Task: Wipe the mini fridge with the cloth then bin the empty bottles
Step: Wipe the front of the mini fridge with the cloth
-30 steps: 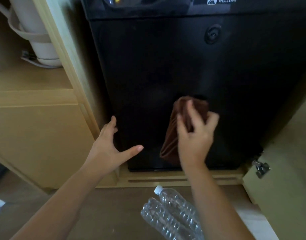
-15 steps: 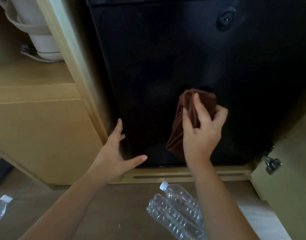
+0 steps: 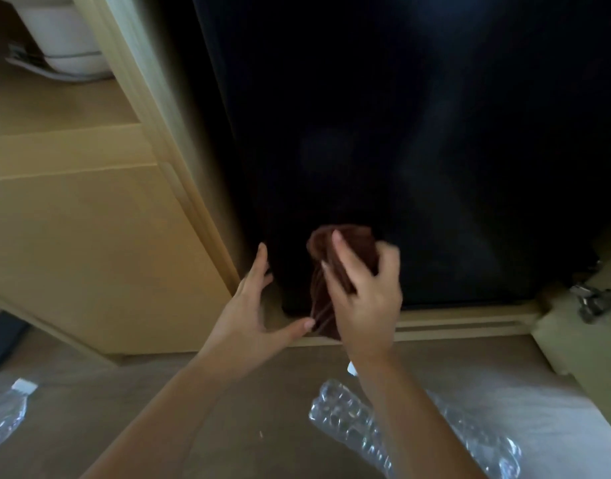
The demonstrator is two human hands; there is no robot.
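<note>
A clear empty bottle point(image 3: 3, 416) lies on the floor at the far left, in front of the wooden cabinet point(image 3: 89, 254). The left hand point(image 3: 252, 312) is spread wide, fingertips at the lower left edge of the black mini fridge point(image 3: 400, 133), thumb just beside the brown cloth point(image 3: 357, 247). The right hand point(image 3: 366, 305) grips the bunched cloth against the lower door, and its loose end hangs between both hands. Two more bottles point(image 3: 342, 413) lie beneath the right forearm. A metal hinge point(image 3: 590, 302) sits far right.

Fridge door point(image 3: 400, 133): no lettering legible above the right grip point(image 3: 366, 292); panel dark.
Bottles point(image 3: 345, 420): below the grip, clear plastic, blurred; no label readable.
</note>
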